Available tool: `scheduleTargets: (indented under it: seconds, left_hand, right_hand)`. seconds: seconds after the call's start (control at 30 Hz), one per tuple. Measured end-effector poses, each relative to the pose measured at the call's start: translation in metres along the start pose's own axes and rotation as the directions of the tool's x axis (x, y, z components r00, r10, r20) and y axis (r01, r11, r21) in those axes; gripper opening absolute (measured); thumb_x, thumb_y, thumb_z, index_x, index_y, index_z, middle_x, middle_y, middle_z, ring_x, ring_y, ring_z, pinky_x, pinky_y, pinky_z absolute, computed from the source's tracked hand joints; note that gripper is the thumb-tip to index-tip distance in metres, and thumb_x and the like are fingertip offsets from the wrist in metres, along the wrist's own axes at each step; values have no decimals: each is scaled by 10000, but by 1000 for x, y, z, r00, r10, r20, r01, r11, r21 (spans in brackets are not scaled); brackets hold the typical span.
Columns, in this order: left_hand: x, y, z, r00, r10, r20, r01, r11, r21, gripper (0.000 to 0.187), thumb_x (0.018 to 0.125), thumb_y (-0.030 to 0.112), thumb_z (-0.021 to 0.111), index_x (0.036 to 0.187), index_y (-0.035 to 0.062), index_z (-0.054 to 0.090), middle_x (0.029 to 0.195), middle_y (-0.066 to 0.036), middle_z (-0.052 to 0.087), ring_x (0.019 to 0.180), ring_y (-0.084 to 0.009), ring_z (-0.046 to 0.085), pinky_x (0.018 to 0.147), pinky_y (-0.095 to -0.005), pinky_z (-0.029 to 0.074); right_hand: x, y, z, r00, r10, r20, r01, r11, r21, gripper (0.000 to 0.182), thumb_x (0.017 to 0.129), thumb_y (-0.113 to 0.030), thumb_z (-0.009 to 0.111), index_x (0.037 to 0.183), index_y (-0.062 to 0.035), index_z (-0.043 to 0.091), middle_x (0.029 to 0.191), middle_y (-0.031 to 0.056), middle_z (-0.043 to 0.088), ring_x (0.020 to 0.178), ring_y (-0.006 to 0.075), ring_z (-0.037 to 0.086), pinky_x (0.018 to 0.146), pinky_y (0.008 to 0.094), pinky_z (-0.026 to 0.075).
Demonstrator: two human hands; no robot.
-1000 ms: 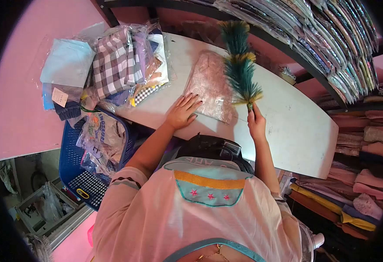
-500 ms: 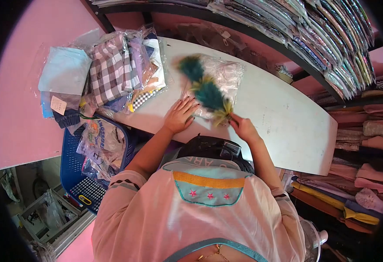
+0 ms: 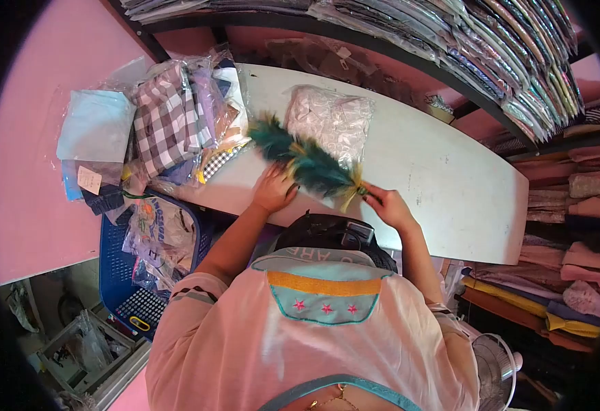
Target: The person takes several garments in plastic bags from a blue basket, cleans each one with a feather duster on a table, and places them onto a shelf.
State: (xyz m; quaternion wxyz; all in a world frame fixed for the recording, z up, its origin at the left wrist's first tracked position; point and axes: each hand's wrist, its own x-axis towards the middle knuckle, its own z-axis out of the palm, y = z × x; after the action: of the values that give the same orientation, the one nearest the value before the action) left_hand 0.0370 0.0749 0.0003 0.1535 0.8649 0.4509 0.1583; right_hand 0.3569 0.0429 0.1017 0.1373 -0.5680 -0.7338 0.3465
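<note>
A feather duster [image 3: 314,165] with dark green and yellowish feathers lies slantwise over the white table [image 3: 444,198]. My right hand [image 3: 386,206] is closed round its handle end. My left hand [image 3: 275,190] rests on the table near the front edge, open, with its fingertips partly covered by the feathers. Just beyond the duster is a folded pale lace-like garment in a clear plastic bag [image 3: 331,118]; the feathers overlap its lower edge.
At the left lies a pile of bagged clothes, with a checked garment [image 3: 166,123] and a light blue one [image 3: 94,127]. Below it stands a blue basket [image 3: 111,264] holding bagged clothes. Packed garments [image 3: 492,61] fill the shelf above; folded fabrics [image 3: 591,253] are stacked at right. A fan [image 3: 495,370] stands lower right.
The duster has swept left and toward me, uncovering more of the bagged lace-like garment. My left hand has drawn slightly left, off the bag's edge, and the feathers now cover its fingertips.
</note>
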Motion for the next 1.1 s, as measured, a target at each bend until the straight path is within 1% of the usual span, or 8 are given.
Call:
scheduleTargets:
  seconds: [0.13, 0.37, 0.4, 0.5, 0.63, 0.77, 0.93, 1.1]
  left_hand:
    - [6, 14, -18, 996, 21, -82, -24, 999, -32, 568, 784, 180, 591, 1327, 159, 428, 1410, -88, 368, 1324, -293, 301, 1088, -461, 237]
    - [0, 2, -5, 974, -91, 207, 74, 993, 87, 554, 782, 175, 590, 1315, 154, 439, 1412, -84, 367, 1325, -292, 301, 1086, -460, 236]
    - [2, 6, -8, 995, 36, -97, -35, 999, 11, 552, 771, 169, 599, 1303, 130, 458, 1405, -110, 376, 1318, -308, 313, 1084, -462, 235]
    - [6, 16, -19, 996, 17, -85, -21, 999, -44, 556, 770, 160, 600, 1305, 130, 454, 1406, -109, 375, 1322, -306, 308, 1085, -462, 235]
    - [6, 18, -21, 998, 3, -65, -5, 1000, -23, 564, 769, 160, 604, 1311, 139, 450, 1407, -104, 375, 1328, -295, 304, 1088, -454, 234]
    - [4, 18, -20, 997, -4, -74, 1, 999, -35, 565, 776, 175, 606, 1317, 149, 445, 1414, -94, 368, 1333, -287, 294, 1093, -450, 225]
    - [6, 15, -15, 996, 14, -93, -16, 1000, -27, 560, 781, 195, 608, 1316, 147, 451, 1418, -98, 366, 1334, -292, 294, 1093, -441, 227]
    - [3, 9, -7, 999, -3, -45, 5, 999, 51, 506, 779, 227, 618, 1249, 88, 495, 1313, -138, 446, 1282, -318, 350, 1090, -445, 231]
  right_hand:
    - [8, 14, 24, 856, 303, -419, -175, 932, 317, 395, 854, -218, 576, 1219, -69, 546, 796, 253, 612, 729, 411, 606, 656, 449, 488]
    - [-14, 11, 26, 1000, 0, -22, 1, 999, 45, 402, 850, -223, 583, 1225, -83, 547, 778, 253, 613, 700, 389, 615, 660, 423, 497]
    - [-14, 19, 29, 993, 16, -113, -1, 992, 126, 394, 860, -224, 578, 1235, -108, 546, 746, 229, 623, 676, 364, 625, 635, 406, 496]
    - [-9, 38, 44, 867, 346, -357, -180, 888, 424, 391, 867, -228, 577, 1249, -157, 542, 715, 207, 630, 648, 349, 628, 601, 402, 494]
    - [-18, 66, 38, 792, 412, -451, -485, 873, -55, 409, 887, -210, 530, 1276, -86, 505, 735, 243, 624, 660, 385, 626, 570, 448, 481]
    - [-29, 80, 37, 680, 375, -631, -359, 920, 160, 390, 891, -211, 523, 1261, -87, 513, 749, 261, 614, 675, 409, 618, 580, 472, 467]
    - [-65, 58, 62, 962, 180, -204, -175, 984, 41, 431, 864, -208, 568, 1280, -116, 499, 833, 252, 617, 769, 396, 619, 672, 434, 485]
    - [-95, 50, 45, 987, 147, -68, -128, 967, 219, 436, 838, -209, 610, 1260, -131, 529, 975, 201, 634, 911, 348, 625, 780, 365, 499]
